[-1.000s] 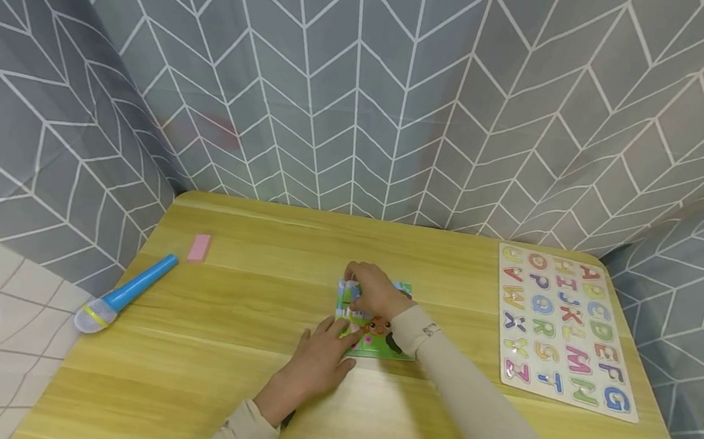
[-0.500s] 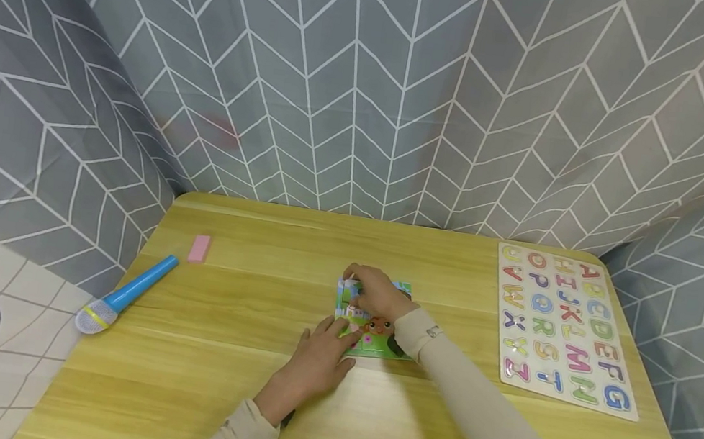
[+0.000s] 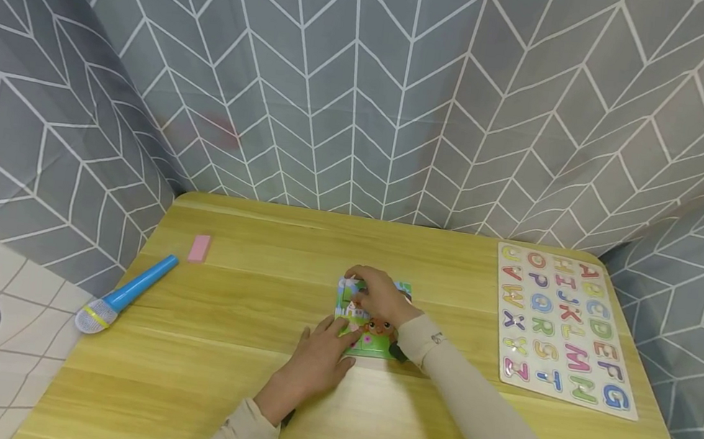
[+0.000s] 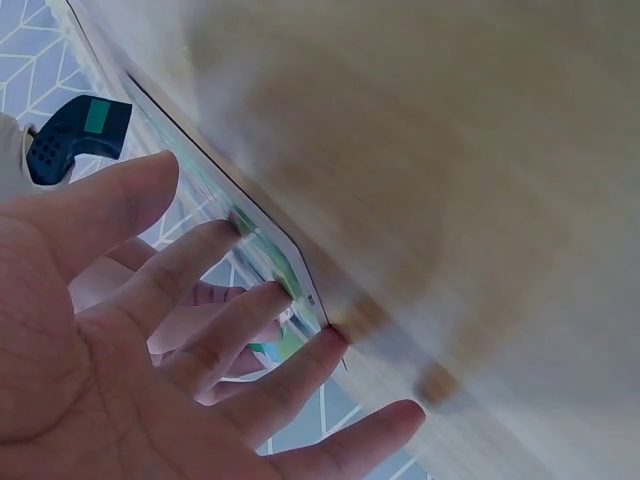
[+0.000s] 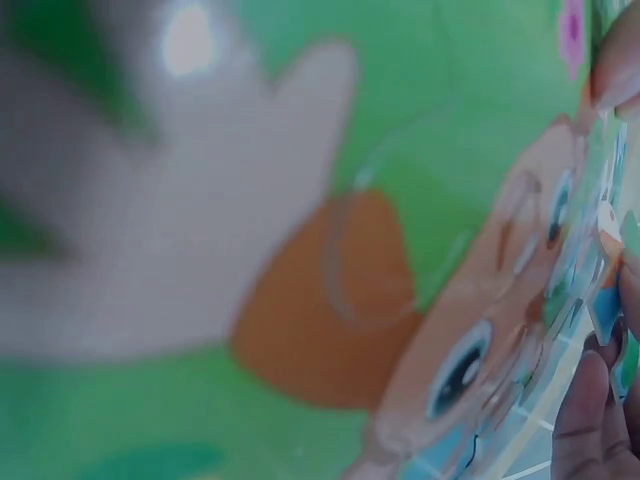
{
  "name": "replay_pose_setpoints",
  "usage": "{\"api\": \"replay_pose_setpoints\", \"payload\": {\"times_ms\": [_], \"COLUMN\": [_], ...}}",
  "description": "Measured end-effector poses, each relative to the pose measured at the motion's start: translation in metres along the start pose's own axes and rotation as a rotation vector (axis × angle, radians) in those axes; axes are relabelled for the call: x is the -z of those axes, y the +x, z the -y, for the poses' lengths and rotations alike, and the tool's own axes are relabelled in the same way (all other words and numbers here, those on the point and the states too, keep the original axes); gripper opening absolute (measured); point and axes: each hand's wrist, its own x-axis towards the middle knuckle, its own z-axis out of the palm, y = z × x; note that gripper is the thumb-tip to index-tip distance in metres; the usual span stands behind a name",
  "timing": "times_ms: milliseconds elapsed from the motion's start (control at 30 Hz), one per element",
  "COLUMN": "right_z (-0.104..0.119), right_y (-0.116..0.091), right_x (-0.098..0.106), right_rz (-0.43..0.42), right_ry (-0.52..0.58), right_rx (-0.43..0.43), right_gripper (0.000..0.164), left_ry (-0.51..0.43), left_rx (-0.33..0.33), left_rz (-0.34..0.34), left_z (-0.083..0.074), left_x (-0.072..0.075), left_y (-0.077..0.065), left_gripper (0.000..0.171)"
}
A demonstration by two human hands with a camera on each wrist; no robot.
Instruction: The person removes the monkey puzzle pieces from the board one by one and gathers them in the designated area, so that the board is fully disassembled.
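A small jigsaw puzzle (image 3: 370, 347) with a green cartoon picture lies mid-table. A brown big-eyed face (image 5: 470, 350) fills part of it in the right wrist view. My left hand (image 3: 318, 359) reaches in from the lower left, fingers fairly straight, their tips resting at the puzzle's lower left edge. In the left wrist view the board's thin edge (image 4: 265, 228) runs past those fingertips. Over the upper part bends my right hand (image 3: 377, 293), pinching a small puzzle piece (image 5: 606, 300) with blue and orange on it. The right hand covers the puzzle's upper middle.
A white alphabet board (image 3: 564, 330) lies at the table's right side. On the left are a blue toy microphone (image 3: 128, 295) and a pink block (image 3: 199, 248). A grey patterned curtain (image 3: 366, 91) hangs behind the table (image 3: 271, 239).
My right hand has shifted slightly to the right over the puzzle, showing more of the little house picture. The left hand stays where it was.
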Motion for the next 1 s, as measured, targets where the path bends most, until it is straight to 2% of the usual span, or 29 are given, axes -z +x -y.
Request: {"api": "replay_pose_setpoints", "payload": {"times_ms": [400, 1000], "right_z": [-0.003, -0.026], "right_y": [-0.009, -0.03], "right_x": [0.009, 0.029], "right_rz": [-0.142, -0.212], "right_ry": [0.05, 0.172], "right_rx": [0.043, -0.022], "right_gripper": [0.031, 0.028], "left_ry": [-0.008, -0.038], "left_rx": [-0.004, 0.049], "left_rz": [-0.036, -0.042], "left_z": [0.0, -0.001], "left_x": [0.001, 0.002], "left_y": [-0.001, -0.004], "left_gripper": [0.046, 0.045]}}
